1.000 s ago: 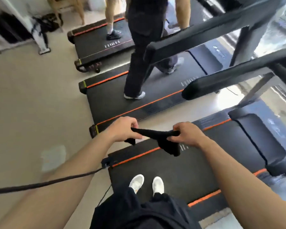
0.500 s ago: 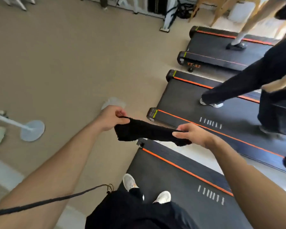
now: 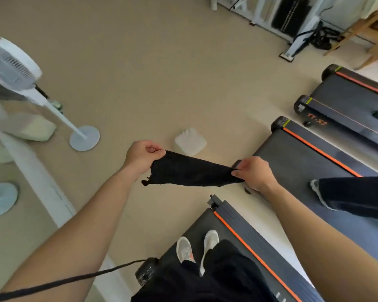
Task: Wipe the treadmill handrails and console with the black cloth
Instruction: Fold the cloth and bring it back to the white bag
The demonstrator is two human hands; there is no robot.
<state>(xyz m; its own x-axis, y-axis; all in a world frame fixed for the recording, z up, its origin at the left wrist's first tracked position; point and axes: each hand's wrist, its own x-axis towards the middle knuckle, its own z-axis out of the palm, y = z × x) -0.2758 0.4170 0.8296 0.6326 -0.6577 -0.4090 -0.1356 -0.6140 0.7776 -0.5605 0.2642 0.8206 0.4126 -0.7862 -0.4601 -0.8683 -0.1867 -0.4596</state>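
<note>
The black cloth [image 3: 190, 172] hangs stretched between both hands at mid-frame, above the tan floor. My left hand [image 3: 141, 156] pinches its left end, and my right hand [image 3: 254, 174] pinches its right end. I stand on the rear end of a black treadmill deck [image 3: 234, 227] with an orange side stripe; my white shoes show at the bottom. No handrail or console is in view.
Two more treadmills [image 3: 310, 155] lie to the right, with another person's leg and shoe [image 3: 327, 194] on the nearer one. A white standing fan [image 3: 15, 68] stands at the left. A white tissue box [image 3: 190, 141] sits on the floor. A black cable [image 3: 74, 277] runs lower left.
The view has swung left, away from the handrails and toward the open floor and fan. Both hands have pulled the cloth wider between them.
</note>
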